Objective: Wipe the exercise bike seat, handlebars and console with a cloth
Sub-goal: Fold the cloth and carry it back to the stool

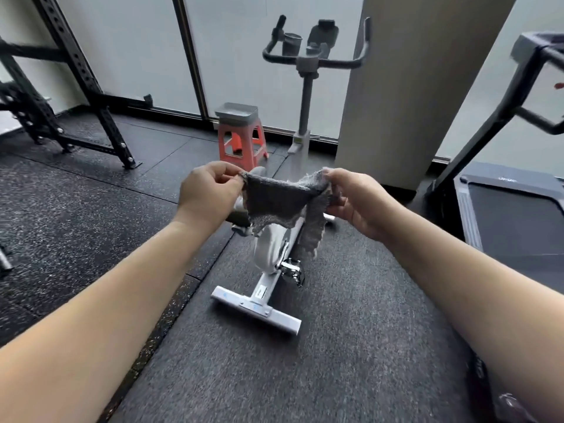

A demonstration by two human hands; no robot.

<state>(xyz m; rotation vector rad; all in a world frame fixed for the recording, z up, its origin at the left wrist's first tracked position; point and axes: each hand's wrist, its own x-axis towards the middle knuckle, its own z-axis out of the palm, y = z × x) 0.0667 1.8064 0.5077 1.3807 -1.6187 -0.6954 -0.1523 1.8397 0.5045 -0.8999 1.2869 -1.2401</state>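
A grey cloth (279,203) hangs stretched between my two hands in front of me. My left hand (207,193) pinches its left top corner and my right hand (354,199) pinches the right top corner, with a strip of cloth dangling below. Beneath and behind the cloth stands the white exercise bike (271,254), its rear foot bar (256,309) toward me. Its black handlebars (314,61) and the console (323,33) rise at the far end. The seat is hidden behind the cloth and my hands.
An orange stool (241,145) carrying a grey tray (236,112) stands left of the bike's front post. A black weight rack (61,96) fills the left side, a treadmill (512,209) the right. A wide pillar (412,87) rises behind the bike.
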